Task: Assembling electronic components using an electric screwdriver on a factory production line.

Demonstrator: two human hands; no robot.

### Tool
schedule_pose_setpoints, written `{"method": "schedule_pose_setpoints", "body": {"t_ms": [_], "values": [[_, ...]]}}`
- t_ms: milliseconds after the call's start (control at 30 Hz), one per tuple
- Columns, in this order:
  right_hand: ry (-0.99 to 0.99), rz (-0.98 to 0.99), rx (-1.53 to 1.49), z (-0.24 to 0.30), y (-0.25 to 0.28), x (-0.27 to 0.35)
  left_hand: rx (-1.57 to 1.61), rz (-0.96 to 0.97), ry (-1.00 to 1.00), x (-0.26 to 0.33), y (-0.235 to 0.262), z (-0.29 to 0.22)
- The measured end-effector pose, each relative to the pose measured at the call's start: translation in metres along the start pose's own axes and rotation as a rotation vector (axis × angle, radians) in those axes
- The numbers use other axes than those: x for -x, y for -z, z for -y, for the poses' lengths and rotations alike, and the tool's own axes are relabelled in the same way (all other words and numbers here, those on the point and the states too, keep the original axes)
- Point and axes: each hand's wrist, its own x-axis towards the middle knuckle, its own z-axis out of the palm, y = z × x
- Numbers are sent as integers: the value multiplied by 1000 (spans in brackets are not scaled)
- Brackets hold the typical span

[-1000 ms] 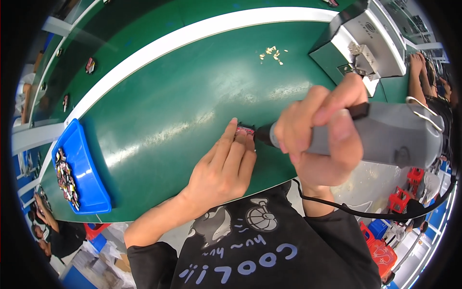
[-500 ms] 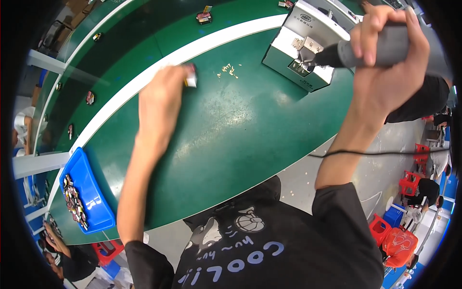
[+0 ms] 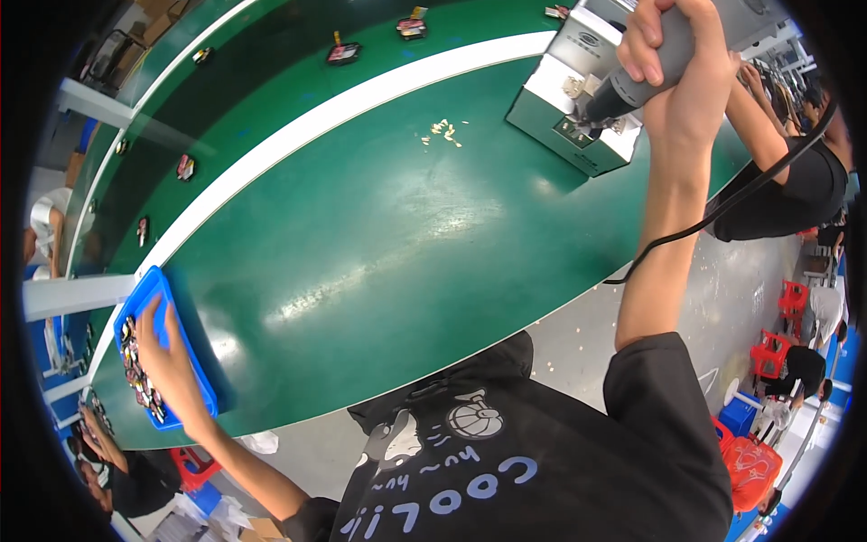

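Observation:
My left hand (image 3: 164, 359) reaches over the blue tray (image 3: 200, 387) at the left, its fingers spread and nothing visible in them. Below it, many small dark parts (image 3: 135, 375) with red and white bits lie along the tray's left side. My right hand (image 3: 682, 81) is wrapped round a grey corded electric screwdriver (image 3: 666, 54) with a dark nose. The nose points down and left at the top of a grey and white box-shaped screw feeder (image 3: 569, 117). Its tip is too small to make out there.
Small yellowish pieces (image 3: 442, 134) lie loose on the green table (image 3: 379, 244). Past a white rail (image 3: 361, 86), a green belt carries several small parts (image 3: 343, 52). A black cable (image 3: 713, 217) crosses my right forearm. A co-worker's arm (image 3: 759, 113) is at the right.
My left hand has let go of a small part and swung from the rail back to the tray. Another part now lies on the belt. The screwdriver stays by the feeder, more upright.

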Motion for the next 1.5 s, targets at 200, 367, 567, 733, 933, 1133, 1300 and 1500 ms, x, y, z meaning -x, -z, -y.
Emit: {"method": "schedule_pose_setpoints", "body": {"t_ms": [200,367,567,733,933,1133,1300,1500], "values": [[-252,97,-124,-4,-27,49,-324,147,372,111,31,145],[-109,248,-261,-6,-19,81,-112,-60,253,88,0,105],[-60,333,-230,5,-48,95,-188,-174,310,58,9,130],[-32,334,-202,9,-48,96,-276,-33,320,15,1,178],[-40,271,-143,16,-46,107,-199,70,306,8,6,153],[-60,246,-165,12,-48,113,-195,70,215,27,2,94],[-52,228,-134,10,-47,116,-54,34,267,14,1,91],[-58,195,-141,13,-42,117,189,73,74,11,-2,108]]}}
